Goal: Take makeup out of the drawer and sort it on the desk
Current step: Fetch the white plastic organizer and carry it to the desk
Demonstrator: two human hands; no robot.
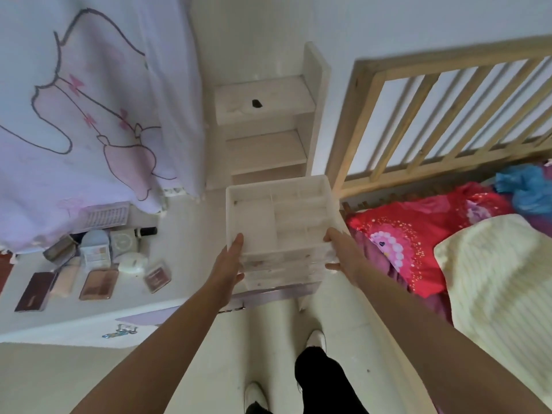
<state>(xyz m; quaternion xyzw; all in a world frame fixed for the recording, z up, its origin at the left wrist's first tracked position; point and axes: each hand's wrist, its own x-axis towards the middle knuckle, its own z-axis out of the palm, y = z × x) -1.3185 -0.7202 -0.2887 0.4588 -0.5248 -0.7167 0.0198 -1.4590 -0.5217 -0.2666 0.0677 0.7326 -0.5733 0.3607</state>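
Observation:
A clear plastic drawer organizer with empty top compartments stands at the right end of the white desk. My left hand grips its left side and my right hand grips its right side. Makeup lies in rows on the desk's left part: a dark palette, a beige tube, a brown palette, a small reddish compact, a round white compact and several pale boxes behind them.
A white cloth with pink cartoon outlines hangs over the desk's back left. White stepped shelves rise behind the organizer. A wooden bed frame with red bedding and a cream blanket lies right. My feet are below.

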